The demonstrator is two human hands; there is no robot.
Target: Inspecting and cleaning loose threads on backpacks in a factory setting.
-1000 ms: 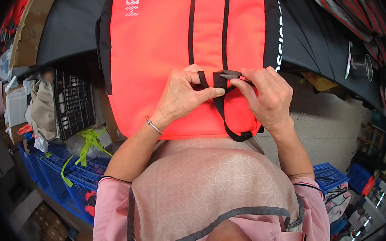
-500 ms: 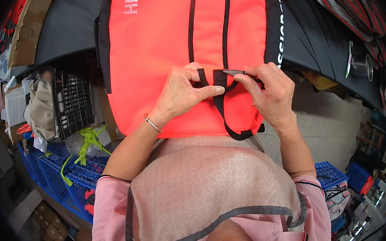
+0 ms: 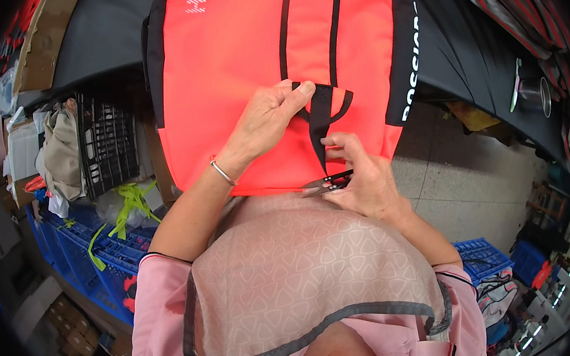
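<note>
The left hand (image 3: 260, 120) pinches the black strap (image 3: 321, 122) near its top; its length runs downward from those fingers toward the right hand (image 3: 371, 183), whose fingers grip snips (image 3: 334, 182).

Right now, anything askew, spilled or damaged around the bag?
No visible spill or damage on the red bag. Left side's untidy: neon-green strips lie in a loose tangle over the blue crates, seemingly dropped rather than placed. Upper left, the cardboard has a ragged, torn-looking edge.
</note>
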